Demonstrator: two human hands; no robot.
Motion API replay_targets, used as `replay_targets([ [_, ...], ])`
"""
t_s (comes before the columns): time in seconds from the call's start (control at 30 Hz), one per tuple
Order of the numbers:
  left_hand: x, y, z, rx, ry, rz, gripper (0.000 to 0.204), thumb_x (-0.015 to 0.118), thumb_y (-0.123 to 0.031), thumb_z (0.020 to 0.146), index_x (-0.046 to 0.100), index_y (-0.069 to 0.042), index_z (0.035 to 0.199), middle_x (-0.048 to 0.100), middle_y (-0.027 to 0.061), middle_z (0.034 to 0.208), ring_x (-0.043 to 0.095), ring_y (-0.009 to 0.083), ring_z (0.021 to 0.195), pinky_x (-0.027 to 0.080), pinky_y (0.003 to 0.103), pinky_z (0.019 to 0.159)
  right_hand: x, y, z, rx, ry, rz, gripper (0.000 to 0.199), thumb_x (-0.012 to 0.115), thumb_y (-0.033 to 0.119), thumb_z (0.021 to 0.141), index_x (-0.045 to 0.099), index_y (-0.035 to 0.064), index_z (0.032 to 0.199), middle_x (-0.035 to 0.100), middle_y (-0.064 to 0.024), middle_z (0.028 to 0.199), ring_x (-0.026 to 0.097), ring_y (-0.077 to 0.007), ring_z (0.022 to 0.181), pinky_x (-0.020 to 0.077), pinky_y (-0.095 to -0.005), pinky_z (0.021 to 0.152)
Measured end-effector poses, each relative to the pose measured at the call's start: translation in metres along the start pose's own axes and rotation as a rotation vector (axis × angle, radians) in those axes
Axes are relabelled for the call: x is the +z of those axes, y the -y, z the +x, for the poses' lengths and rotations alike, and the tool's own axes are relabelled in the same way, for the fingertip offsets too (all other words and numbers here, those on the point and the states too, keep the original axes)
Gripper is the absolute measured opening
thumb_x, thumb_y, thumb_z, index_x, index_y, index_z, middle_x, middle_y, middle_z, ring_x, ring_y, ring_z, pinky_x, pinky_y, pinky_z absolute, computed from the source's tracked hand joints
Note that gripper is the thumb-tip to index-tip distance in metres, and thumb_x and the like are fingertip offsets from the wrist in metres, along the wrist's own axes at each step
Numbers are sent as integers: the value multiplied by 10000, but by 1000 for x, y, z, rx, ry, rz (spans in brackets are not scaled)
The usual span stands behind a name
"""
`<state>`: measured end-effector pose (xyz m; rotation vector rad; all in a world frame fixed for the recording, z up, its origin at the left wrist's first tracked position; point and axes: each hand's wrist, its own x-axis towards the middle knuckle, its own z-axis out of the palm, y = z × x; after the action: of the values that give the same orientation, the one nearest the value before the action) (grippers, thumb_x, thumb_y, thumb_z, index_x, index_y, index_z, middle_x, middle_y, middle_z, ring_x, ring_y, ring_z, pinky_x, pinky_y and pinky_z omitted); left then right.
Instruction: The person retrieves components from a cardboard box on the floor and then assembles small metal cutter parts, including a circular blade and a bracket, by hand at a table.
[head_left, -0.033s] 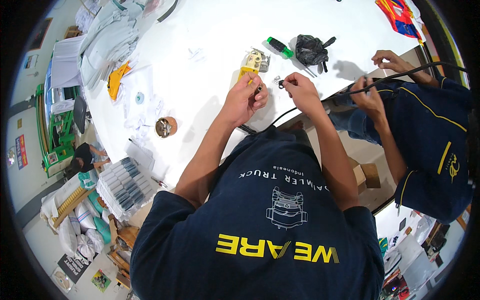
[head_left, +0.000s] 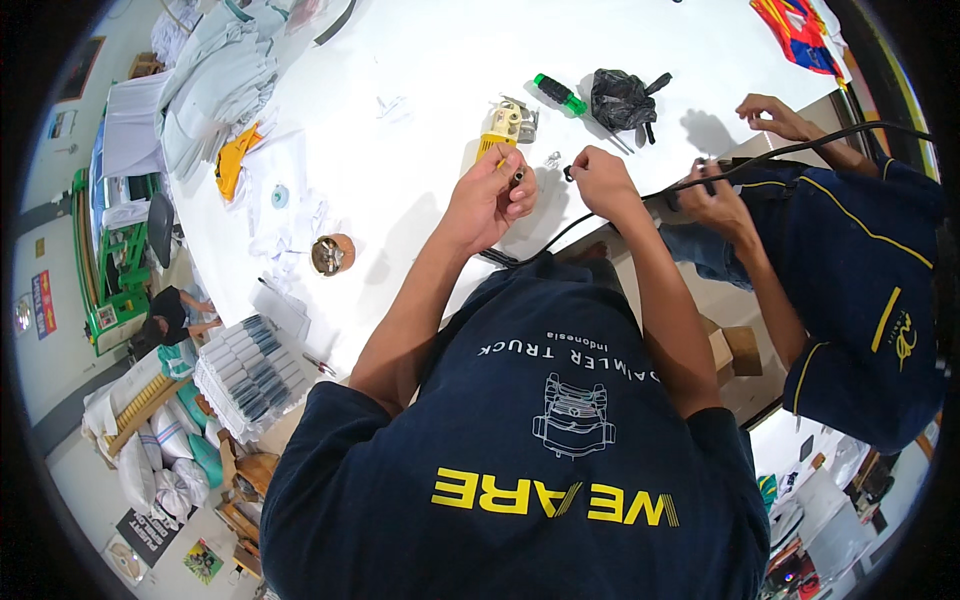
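My left hand (head_left: 490, 198) is closed, and a small dark cylindrical piece (head_left: 519, 175) with a round end shows at its fingertips. Right beyond those fingers lies a yellow power tool (head_left: 497, 135) with a pale metal head, its near end hidden by the hand. My right hand (head_left: 604, 183) pinches a small black part (head_left: 570, 173), mostly covered by the fingers. On the white table between the hands are small metal bits (head_left: 553, 160). A black cable (head_left: 550, 246) runs along the near table edge, below both hands.
Beyond my hands lie a green-and-black screwdriver (head_left: 560, 94), a thin metal shaft (head_left: 621, 142) and a crumpled black plastic bag (head_left: 625, 98). A round container (head_left: 332, 254) of small items stands at left. A co-worker's hands (head_left: 718, 203) are close on the right, near the cable.
My right hand has turned slightly, so less of the black part shows. The co-worker's nearer hand has moved left and down, and the farther one slightly left. My left hand stays put.
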<state>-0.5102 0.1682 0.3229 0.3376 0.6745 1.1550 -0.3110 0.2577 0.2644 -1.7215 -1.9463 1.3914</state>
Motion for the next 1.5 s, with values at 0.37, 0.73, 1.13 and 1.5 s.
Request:
replay_targets([
  [0.37,25,-21,-4,80,-19,71,157,507,-253,1111,503,-111,1043,500,40,734,442,130,630,361,255,594,30,-30,43,-195,-250,-434,236,637,169,927,667,-65,931,720,-247,956,711,-389,925,559,-435,849],
  [0.73,49,-13,-13,747,-69,1760,181,638,-172,992,623,-70,1141,706,138,986,686,345,950,541,428,812,29,54,-36,274,569,1765,371,437,237,1096,547,-39,1318,639,-137,1188,661,-226,1073,549,-347,977],
  [1.13,39,-39,-34,412,-232,802,186,538,-6,1031,598,18,1205,677,73,1043,646,116,955,519,264,845,6,77,-51,128,539,1755,640,367,483,1108,539,-92,1329,640,-175,1194,616,-260,1111,488,-367,1030],
  [1.5,52,-35,-29,370,2,670,233,530,111,964,620,61,1173,685,123,1134,671,164,1009,543,302,921,3,73,-62,-136,637,1816,837,269,612,1085,387,-97,1514,579,-181,1313,552,-230,1191,445,-321,1042],
])
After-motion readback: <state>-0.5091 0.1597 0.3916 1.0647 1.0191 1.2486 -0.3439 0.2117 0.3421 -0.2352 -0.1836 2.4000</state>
